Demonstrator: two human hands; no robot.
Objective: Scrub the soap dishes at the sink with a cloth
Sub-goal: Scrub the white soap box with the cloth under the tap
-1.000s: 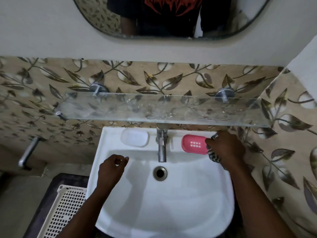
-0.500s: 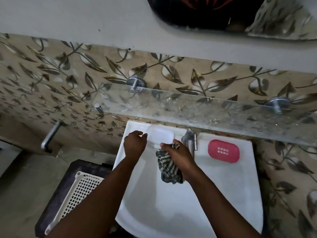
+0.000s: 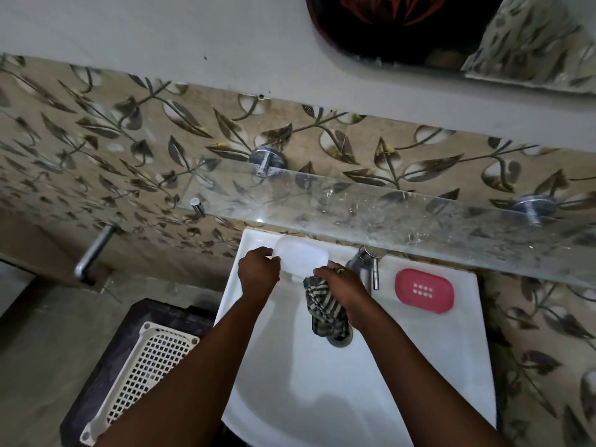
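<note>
A white soap dish (image 3: 301, 257) rests on the back left ledge of the white sink (image 3: 419, 366). My left hand (image 3: 259, 273) grips the dish's left edge. My right hand (image 3: 342, 290) is closed on a striped green cloth (image 3: 325, 312) at the dish's right front corner, and the cloth hangs down into the basin. A pink soap dish (image 3: 424, 291) with a grid of drain holes lies on the ledge to the right of the tap (image 3: 366, 267).
A glass shelf (image 3: 387, 214) on metal brackets juts out just above the sink's back ledge. A white perforated basket (image 3: 142, 379) leans on a dark stool left of the sink. A metal towel bar (image 3: 93, 251) sticks out of the tiled wall.
My right hand left the pink dish with the cloth and came over to the white dish. My left hand rose from the basin to grip the white dish. The view swung left.
</note>
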